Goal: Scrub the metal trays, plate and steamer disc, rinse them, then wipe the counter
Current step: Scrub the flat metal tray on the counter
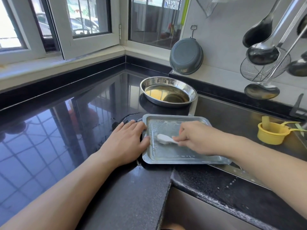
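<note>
A rectangular metal tray lies on the black counter at the sink's left edge, its surface soapy. My left hand lies flat beside the tray, its fingers resting on the tray's left rim with the thumb over the edge. My right hand grips the handle of a small white brush whose head touches the tray's left part. Behind the tray stands a round metal plate holding some yellowish liquid.
The sink lies to the right, with a yellow scoop in it. A grey basin hangs on the wall; ladles and a wire skimmer hang at the right. Windows run along the back. The counter's left part reflects the window.
</note>
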